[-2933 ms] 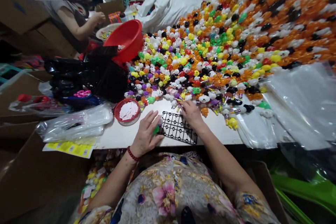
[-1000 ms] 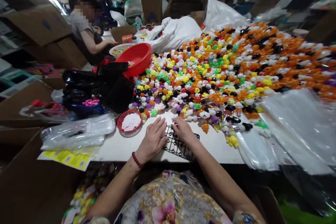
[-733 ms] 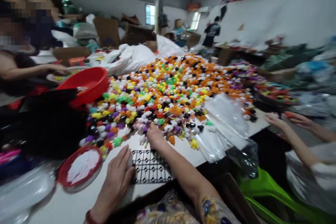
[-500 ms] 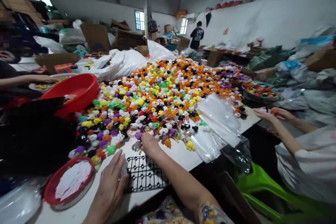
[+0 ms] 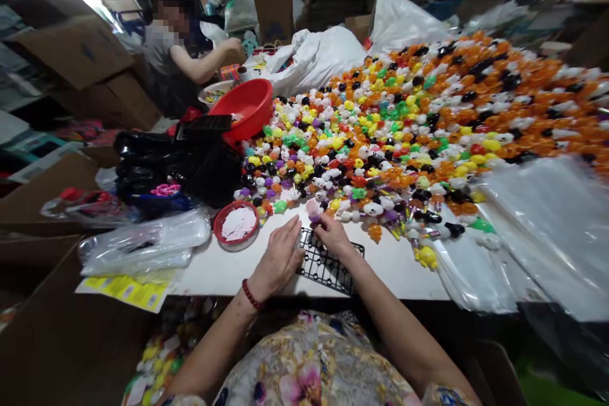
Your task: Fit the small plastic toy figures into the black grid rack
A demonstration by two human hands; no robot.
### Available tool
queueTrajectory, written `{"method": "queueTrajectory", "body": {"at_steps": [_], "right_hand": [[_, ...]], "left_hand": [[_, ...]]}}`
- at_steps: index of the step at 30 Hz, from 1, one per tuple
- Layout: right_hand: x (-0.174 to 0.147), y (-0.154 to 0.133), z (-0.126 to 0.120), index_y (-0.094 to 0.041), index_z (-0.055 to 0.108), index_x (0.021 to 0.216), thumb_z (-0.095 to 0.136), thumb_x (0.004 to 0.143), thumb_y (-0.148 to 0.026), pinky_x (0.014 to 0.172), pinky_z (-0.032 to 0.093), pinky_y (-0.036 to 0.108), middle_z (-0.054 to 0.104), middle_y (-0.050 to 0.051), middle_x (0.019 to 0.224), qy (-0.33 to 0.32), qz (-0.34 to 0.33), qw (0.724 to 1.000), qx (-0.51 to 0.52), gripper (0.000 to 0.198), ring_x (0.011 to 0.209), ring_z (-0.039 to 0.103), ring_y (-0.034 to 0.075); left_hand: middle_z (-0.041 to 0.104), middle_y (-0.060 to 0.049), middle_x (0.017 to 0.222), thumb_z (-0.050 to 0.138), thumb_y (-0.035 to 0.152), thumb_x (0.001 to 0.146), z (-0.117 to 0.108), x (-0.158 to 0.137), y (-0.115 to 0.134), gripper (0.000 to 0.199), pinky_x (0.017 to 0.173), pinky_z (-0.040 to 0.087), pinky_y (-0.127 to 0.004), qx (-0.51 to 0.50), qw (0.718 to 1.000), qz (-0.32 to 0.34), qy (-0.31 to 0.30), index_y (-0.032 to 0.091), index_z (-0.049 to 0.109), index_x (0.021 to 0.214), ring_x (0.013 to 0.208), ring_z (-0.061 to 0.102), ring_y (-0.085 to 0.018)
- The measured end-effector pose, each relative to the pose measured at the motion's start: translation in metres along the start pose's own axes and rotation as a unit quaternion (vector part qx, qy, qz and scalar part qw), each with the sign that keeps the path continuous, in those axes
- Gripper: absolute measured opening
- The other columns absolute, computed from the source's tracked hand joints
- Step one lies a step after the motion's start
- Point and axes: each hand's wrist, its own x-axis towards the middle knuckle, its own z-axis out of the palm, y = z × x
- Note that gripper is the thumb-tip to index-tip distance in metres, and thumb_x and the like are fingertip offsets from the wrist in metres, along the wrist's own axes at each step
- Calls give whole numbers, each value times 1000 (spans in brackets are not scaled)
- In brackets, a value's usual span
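Observation:
My left hand (image 5: 280, 255) lies on the white table with its fingers stretched out and close together, at the left edge of a black plastic grid (image 5: 328, 263). Over the grid's far edge, my right hand (image 5: 334, 238) pinches a small pink-and-purple plastic toy (image 5: 313, 210); its exact shape is too small to make out. Just beyond both hands spreads a big heap of small plastic toys (image 5: 390, 133) in orange, white, black, yellow, green and purple. A red round basket (image 5: 217, 228) holding white paper slips (image 5: 238, 223) stands to the left of my left hand.
Clear plastic bags lie at the right (image 5: 547, 228) and left (image 5: 147, 242), with a yellow printed sheet (image 5: 128, 290) under the left ones. Black bags (image 5: 157, 162) and a red basin (image 5: 250, 108) stand farther left. Behind them sits another person (image 5: 166, 57).
The view has swung to the left and down. My right hand has drawn back from the heap's edge with the pink-and-purple toy. My left hand still lies beside the grid.

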Motion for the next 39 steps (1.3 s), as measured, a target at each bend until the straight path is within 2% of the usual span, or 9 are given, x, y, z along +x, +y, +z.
{"method": "queueTrajectory", "body": {"at_steps": [3,10,14,19,22,25,31,36,39], "right_hand": [[0,-1,5,-21,57,72,56,78,-27,67,40,27,59,-2,67,2,-15,999,-29,9,68,53,16],[7,0,27,-19,61,85,59,81,-23,69,44,27,65,1,78,-30,28,999,-5,6,74,58,17],[7,-8,32,-17,62,88,58,82,-15,75,44,29,70,6,87,-42,23,994,-95,7,82,61,19],[6,-15,27,-15,65,93,60,83,-15,71,44,28,73,12,94,-32,16,985,-170,12,84,65,22],[5,-16,24,-14,64,103,54,87,-18,74,44,29,73,16,104,-60,20,973,-221,19,90,67,24],[3,-19,22,-15,64,108,50,89,-17,74,42,31,73,15,106,-65,31,965,-253,23,92,67,25],[3,-22,18,-16,64,106,56,88,-25,71,40,30,73,15,105,-50,69,967,-239,22,92,68,26],[6,-19,19,-15,64,104,56,86,-22,71,41,29,73,14,104,-35,59,975,-211,21,93,67,25],[6,-16,20,-15,64,104,56,86,-21,72,42,29,73,14,104,-23,54,979,-193,20,93,67,25]], "left_hand": [[40,-20,154,26,46,103,-1,-1,0,58,115,35,-48,-17,1000,-3,0,15,31,152,145,36,-26],[37,-18,157,23,48,103,-4,-3,1,60,118,34,-46,-54,998,-23,6,16,28,154,147,32,-25],[39,-15,156,28,44,104,-1,-8,1,57,117,37,-45,-35,999,-17,17,19,27,155,145,36,-25],[42,-10,155,31,36,103,11,-10,-9,54,111,46,-41,7,998,-2,57,26,24,156,140,44,-24],[39,-8,157,29,36,103,16,-6,-12,55,112,45,-41,4,998,7,65,26,22,156,142,42,-24],[34,-6,159,31,34,102,19,-5,-12,55,113,44,-41,-7,998,3,62,28,22,157,144,39,-23],[41,-5,156,37,35,101,28,-15,-24,53,108,50,-40,3,996,-10,83,28,32,153,138,47,-24],[36,-5,157,43,33,99,29,-18,-41,56,108,50,-40,12,999,0,40,28,30,154,139,46,-25],[37,-5,157,45,32,99,32,-19,-48,57,106,51,-38,13,999,4,39,29,30,154,138,47,-25]]}}
